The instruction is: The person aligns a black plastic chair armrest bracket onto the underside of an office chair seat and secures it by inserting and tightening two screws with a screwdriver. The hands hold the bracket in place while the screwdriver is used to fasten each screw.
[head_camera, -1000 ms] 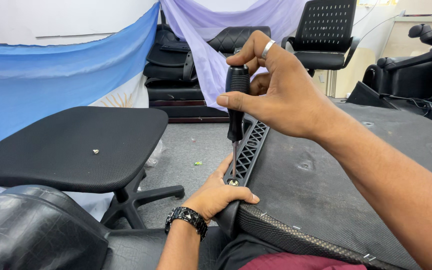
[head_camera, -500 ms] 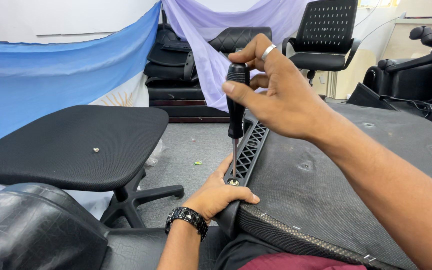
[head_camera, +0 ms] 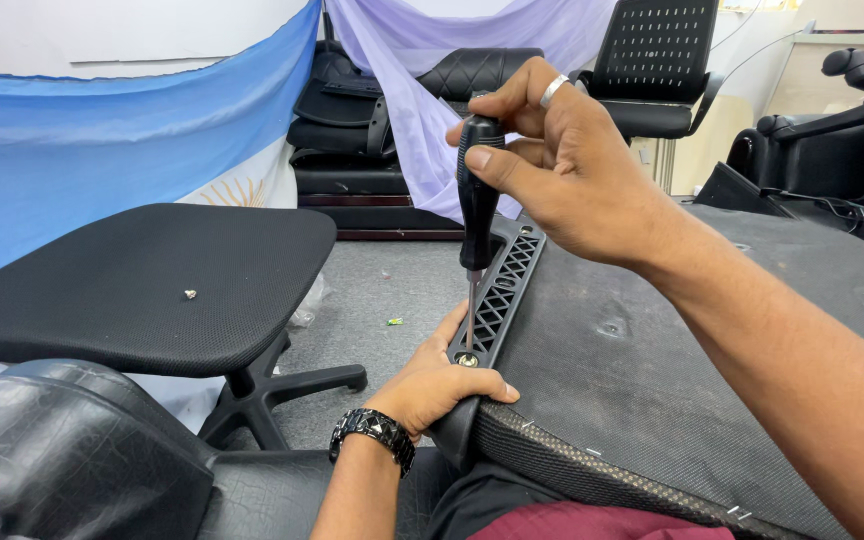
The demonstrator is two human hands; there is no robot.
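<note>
My right hand [head_camera: 562,170] grips the black handle of a screwdriver [head_camera: 476,205] held upright. Its thin shaft runs down to a screw [head_camera: 468,360] in a black slotted plastic bracket [head_camera: 502,290]. The bracket lies along the left edge of a grey fabric chair panel [head_camera: 692,350] resting across my lap. My left hand [head_camera: 439,385], with a black watch on the wrist, clasps the lower end of the bracket and the panel's corner, right beside the screw.
A black mesh chair seat [head_camera: 142,280] on a star base stands to the left, with a small screw [head_camera: 190,294] lying on it. A black leather cushion [head_camera: 62,450] sits at the lower left. More office chairs [head_camera: 657,60] and blue and lilac cloths hang behind.
The fingers of my right hand have shifted around the screwdriver handle, as in a twist. The left hand and the bracket have stayed put.
</note>
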